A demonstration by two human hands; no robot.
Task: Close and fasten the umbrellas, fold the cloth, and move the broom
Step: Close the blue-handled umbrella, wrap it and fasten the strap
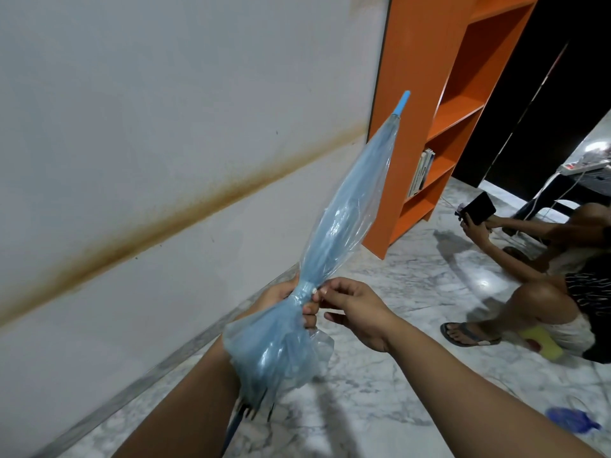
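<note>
1. We have a single view, from the head camera, looking forward and down, tilted so the wall (165,110) slants.
2. It sits close above the umbrella (344,206), which runs up mid-frame.
3. Right of the umbrella we see the orange shelf (420,104), marble floor (396,375) and a crouching person (545,276).
4. With one view, nothing overlaps.

Umbrella (344,206) between wall (132,127) and bookshelf (426,94)
</note>
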